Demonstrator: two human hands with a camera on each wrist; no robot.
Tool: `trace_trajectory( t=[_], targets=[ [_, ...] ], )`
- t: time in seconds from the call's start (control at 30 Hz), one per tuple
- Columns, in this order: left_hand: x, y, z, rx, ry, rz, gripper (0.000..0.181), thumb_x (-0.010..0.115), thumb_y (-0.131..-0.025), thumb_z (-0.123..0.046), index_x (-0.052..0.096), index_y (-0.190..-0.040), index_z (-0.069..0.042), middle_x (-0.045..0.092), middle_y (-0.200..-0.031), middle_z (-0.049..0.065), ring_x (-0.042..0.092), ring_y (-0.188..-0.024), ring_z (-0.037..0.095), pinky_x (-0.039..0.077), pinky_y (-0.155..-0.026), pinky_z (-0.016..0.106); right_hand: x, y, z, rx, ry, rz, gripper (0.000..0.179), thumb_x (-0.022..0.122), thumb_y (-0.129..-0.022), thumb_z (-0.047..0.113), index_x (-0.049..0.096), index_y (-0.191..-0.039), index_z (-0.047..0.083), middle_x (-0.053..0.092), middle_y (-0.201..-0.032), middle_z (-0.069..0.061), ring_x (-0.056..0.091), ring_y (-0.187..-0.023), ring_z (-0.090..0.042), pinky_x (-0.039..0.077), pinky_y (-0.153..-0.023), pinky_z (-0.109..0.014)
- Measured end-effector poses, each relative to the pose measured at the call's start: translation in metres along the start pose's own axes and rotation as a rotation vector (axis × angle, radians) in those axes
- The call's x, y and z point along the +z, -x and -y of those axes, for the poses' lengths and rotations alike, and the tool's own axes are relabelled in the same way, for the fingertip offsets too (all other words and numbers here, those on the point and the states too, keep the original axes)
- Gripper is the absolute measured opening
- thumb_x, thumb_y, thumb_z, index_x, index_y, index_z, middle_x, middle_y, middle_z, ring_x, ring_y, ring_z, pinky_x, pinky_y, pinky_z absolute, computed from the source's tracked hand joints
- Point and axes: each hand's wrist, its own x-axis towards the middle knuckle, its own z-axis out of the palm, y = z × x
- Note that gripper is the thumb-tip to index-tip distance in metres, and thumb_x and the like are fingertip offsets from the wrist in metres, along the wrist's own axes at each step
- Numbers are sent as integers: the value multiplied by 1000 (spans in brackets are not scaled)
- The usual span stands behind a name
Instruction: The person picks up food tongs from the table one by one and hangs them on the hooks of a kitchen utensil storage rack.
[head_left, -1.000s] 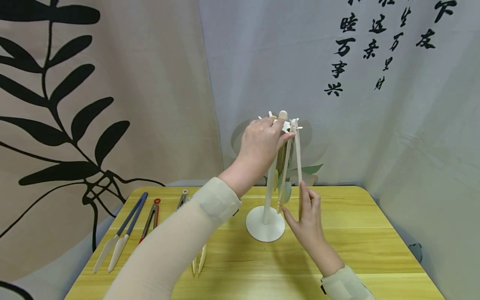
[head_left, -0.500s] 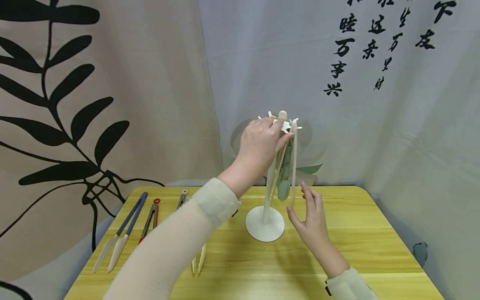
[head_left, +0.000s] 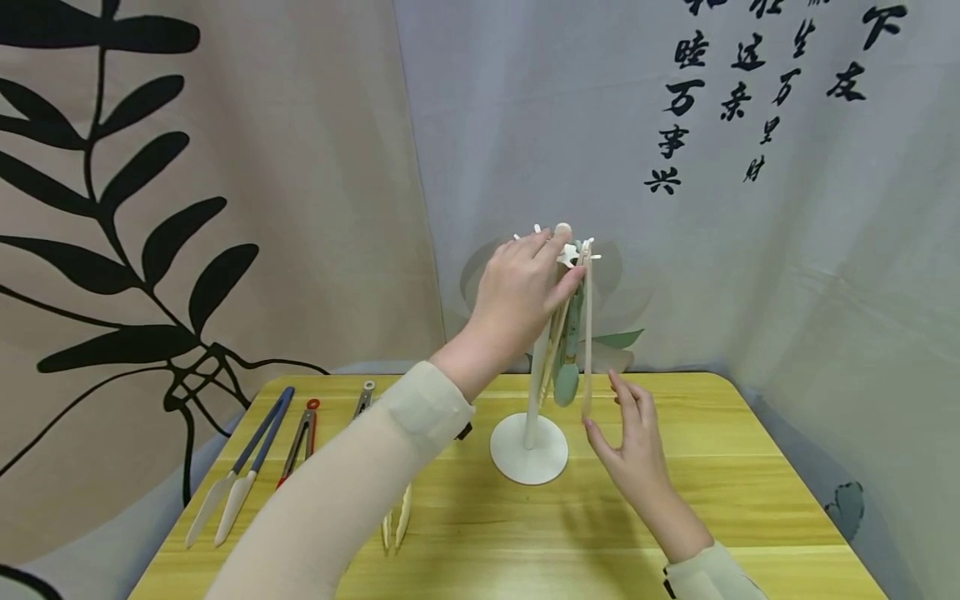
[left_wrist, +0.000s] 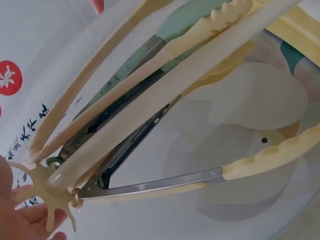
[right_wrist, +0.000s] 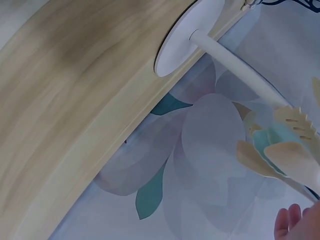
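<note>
A white utensil stand (head_left: 528, 454) is upright on the table, with several tongs hanging from the hooks at its top (left_wrist: 47, 192). My left hand (head_left: 517, 283) grips that hooked top, fingers on either side of it. Cream tongs (head_left: 588, 333) hang at the right, their two arms lined up in the head view. Green tongs (head_left: 567, 379) hang just left of them. My right hand (head_left: 637, 442) is beside the lower end of the cream tongs, thumb and fingers apart. In the right wrist view its fingers (right_wrist: 292, 217) show near the hanging tips (right_wrist: 292, 160).
On the table's left side lie blue-handled tongs (head_left: 262, 437), red-and-steel tongs (head_left: 303, 437) and a third pair with cream tips (head_left: 401, 517), partly hidden under my left sleeve (head_left: 360, 483). A printed curtain (head_left: 525, 100) stands behind the wooden table (head_left: 690, 417).
My right hand has let go of the cream tongs and drawn back to the right. Their spread arms have swung into line, showing the green tongs. My left hand stays on the stand's top.
</note>
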Motion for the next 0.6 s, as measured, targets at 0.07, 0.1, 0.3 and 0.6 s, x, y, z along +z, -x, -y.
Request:
trace_trajectory(
  t=[0.07, 0.1, 0.3, 0.6],
  targets=[
    [-1, 2, 2, -12, 65, -2, 50, 46, -98, -43, 47, -140, -16, 51, -141, 6, 46, -131, 21, 37, -109, 40, -1, 1, -2, 0, 9, -3, 81, 73, -78, 7, 32, -148, 12, 40, -126, -19, 46, -106, -30, 39, -87, -42],
    [-2, 3, 3, -11, 102, -8, 49, 46, -98, -41, 46, -141, -17, 47, -144, 6, 43, -134, 21, 36, -110, 40, -2, 2, -3, 2, 13, -5, 81, 73, -78, 6, 32, -148, 13, 40, -126, -19, 46, -105, -29, 39, -87, -41],
    [-9, 17, 18, -10, 280, -95, 53, 51, -98, -32, 34, -147, -20, 29, -154, 6, 29, -141, 23, 32, -111, 46, -4, 4, -6, -12, 41, -15, 82, 74, -76, 4, 34, -147, 14, 42, -122, -19, 46, -101, -29, 39, -82, -38],
    [-12, 55, 49, -174, 370, -77, 61, 50, -98, -32, 21, -151, -22, 21, -156, 3, 27, -141, 26, 27, -113, 49, -20, -3, -8, -18, 121, 30, 79, 75, -77, 8, 37, -146, 15, 43, -121, -20, 45, -100, -27, 41, -75, -40]
  ],
)
